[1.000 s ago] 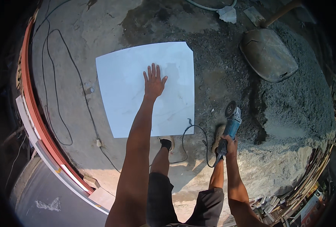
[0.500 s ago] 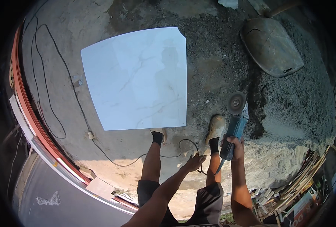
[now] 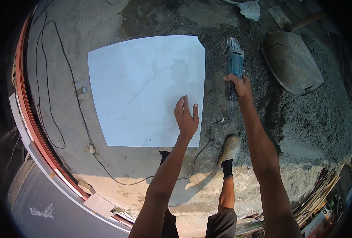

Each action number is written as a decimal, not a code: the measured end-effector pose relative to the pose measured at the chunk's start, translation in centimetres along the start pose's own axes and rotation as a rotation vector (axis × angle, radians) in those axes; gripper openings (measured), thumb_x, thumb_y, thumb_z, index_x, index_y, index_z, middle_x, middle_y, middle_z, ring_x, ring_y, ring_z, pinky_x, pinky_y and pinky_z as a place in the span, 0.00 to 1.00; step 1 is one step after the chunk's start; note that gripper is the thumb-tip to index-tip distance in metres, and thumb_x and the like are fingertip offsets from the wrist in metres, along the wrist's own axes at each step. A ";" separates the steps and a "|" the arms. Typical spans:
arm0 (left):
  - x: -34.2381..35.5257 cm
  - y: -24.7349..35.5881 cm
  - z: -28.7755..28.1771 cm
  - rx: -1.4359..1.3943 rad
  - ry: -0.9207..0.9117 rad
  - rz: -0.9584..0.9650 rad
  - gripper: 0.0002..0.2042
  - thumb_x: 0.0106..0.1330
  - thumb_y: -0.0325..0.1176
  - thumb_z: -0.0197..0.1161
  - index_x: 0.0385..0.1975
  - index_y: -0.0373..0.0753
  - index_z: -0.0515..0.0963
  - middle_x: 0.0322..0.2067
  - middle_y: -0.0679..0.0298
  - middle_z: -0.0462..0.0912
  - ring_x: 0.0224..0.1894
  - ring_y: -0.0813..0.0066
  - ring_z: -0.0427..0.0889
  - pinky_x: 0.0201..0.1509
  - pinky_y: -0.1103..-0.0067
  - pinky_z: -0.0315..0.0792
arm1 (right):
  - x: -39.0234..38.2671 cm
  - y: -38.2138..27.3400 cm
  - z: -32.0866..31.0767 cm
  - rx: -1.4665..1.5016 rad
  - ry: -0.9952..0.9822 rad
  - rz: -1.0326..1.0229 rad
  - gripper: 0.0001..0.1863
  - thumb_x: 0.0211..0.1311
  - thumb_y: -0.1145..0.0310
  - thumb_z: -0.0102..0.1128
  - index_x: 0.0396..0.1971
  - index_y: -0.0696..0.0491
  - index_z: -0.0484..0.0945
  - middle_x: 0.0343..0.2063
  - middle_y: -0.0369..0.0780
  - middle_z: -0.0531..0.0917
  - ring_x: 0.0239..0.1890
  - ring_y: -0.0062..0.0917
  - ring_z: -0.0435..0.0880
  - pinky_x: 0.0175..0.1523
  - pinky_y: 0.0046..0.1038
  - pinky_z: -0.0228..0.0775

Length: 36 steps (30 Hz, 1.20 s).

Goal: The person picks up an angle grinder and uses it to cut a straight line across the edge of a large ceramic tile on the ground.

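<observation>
A white marble-veined square slab [image 3: 132,91] with a clipped far-right corner lies flat on the concrete. My left hand [image 3: 186,118] is open over its near right part, fingers slightly apart; whether it touches the slab I cannot tell. My right hand [image 3: 240,85] grips a blue-grey angle grinder [image 3: 234,59] around its body, just right of the slab. The grinder's disc [image 3: 223,44] points away from me, beside the slab's far right corner. Its black cord runs down past my shod right foot [image 3: 229,149].
A cracked metal pan [image 3: 291,63] sits on wet gritty mortar [image 3: 310,119] at the right, near a wooden handle [image 3: 306,20]. Loose cables [image 3: 67,59] lie along the left, beside red and white edge strips [image 3: 39,135]. Wood scraps [image 3: 318,194] are piled at lower right.
The grinder has moved forward and left, up beside the slab. My left hand left the slab for the cord by my leg, then came back over the slab's near right part.
</observation>
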<state>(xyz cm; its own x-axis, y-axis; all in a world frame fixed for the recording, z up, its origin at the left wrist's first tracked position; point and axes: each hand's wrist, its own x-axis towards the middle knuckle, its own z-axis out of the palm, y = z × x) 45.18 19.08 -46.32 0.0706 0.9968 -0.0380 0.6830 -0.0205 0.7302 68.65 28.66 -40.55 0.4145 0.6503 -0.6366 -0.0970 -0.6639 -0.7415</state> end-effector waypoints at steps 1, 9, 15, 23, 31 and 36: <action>4.3 -1.0 -0.5 0.125 -0.010 0.092 0.28 0.73 0.41 0.54 0.65 0.27 0.61 0.65 0.42 0.62 0.67 0.43 0.61 0.69 0.53 0.54 | 0.7 0.1 0.2 0.048 -0.012 -0.004 0.16 0.43 0.69 0.70 0.32 0.60 0.78 0.23 0.40 0.82 0.20 0.23 0.80 0.28 0.26 0.72; 19.6 -4.6 2.9 0.607 -0.019 0.237 0.37 0.75 0.55 0.43 0.70 0.27 0.54 0.73 0.39 0.44 0.75 0.42 0.42 0.74 0.48 0.36 | 0.8 1.2 -3.4 0.079 0.011 0.019 0.19 0.42 0.66 0.70 0.33 0.60 0.78 0.23 0.40 0.81 0.21 0.23 0.80 0.28 0.25 0.72; 10.0 1.2 5.0 0.055 -0.576 1.035 0.33 0.72 0.57 0.48 0.68 0.39 0.62 0.73 0.56 0.52 0.74 0.58 0.52 0.78 0.59 0.44 | 0.1 2.8 -9.2 -0.059 0.086 -0.001 0.19 0.43 0.65 0.69 0.34 0.61 0.78 0.22 0.39 0.81 0.21 0.22 0.79 0.28 0.25 0.70; 6.9 2.5 1.7 -0.551 -0.846 -0.087 0.36 0.69 0.54 0.59 0.67 0.32 0.60 0.66 0.47 0.64 0.62 0.59 0.73 0.61 0.62 0.72 | 0.8 0.1 0.5 0.064 -0.020 0.115 0.20 0.41 0.65 0.70 0.34 0.61 0.78 0.24 0.40 0.81 0.21 0.24 0.79 0.27 0.27 0.72; 12.2 9.5 1.0 -0.989 -0.351 -0.598 0.48 0.61 0.53 0.69 0.70 0.32 0.48 0.56 0.52 0.71 0.55 0.64 0.77 0.44 0.74 0.82 | 2.4 -4.5 8.8 -0.060 -0.038 0.179 0.29 0.34 0.60 0.73 0.34 0.66 0.76 0.25 0.44 0.80 0.23 0.29 0.80 0.29 0.30 0.74; 14.1 8.7 2.2 -0.943 -0.355 -0.619 0.44 0.61 0.51 0.69 0.69 0.35 0.52 0.48 0.57 0.76 0.46 0.72 0.81 0.37 0.79 0.82 | 4.9 -4.2 8.8 -0.051 -0.070 0.174 0.28 0.40 0.61 0.72 0.38 0.64 0.73 0.27 0.42 0.78 0.23 0.27 0.78 0.29 0.29 0.74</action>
<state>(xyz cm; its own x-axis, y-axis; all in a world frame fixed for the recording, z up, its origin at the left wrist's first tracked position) 53.67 32.76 -42.00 0.2160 0.7362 -0.6413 -0.1241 0.6722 0.7299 63.13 37.91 -42.40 0.3311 0.5471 -0.7688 -0.1154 -0.7852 -0.6085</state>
